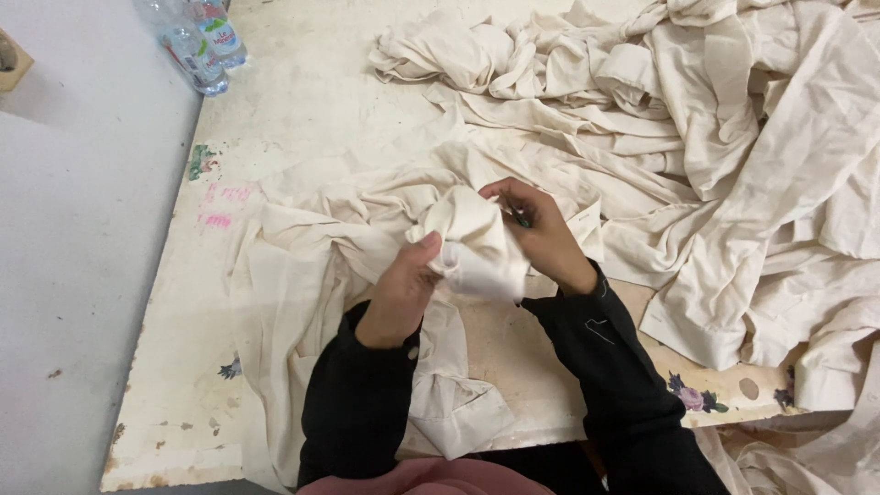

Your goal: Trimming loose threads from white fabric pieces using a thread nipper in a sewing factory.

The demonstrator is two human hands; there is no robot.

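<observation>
Where both fists close on it, cream cloth bunched and creased between left hand and right hand.

Garment workshop: worn, paint-stained cream worktable, heaps of unfinished cream cotton garments, bare grey floor, clear plastic water bottles.

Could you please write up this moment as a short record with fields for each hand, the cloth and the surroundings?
left hand: grips the bunched cream cloth from below
right hand: fingers pinch the top of the same bunch
sleeves: black, both arms
table: worn, pale, paint-stained, with small flower prints at its near edge
cloth pile: rumpled cream fabric on the far right
bottles: clear plastic, far left corner
</observation>
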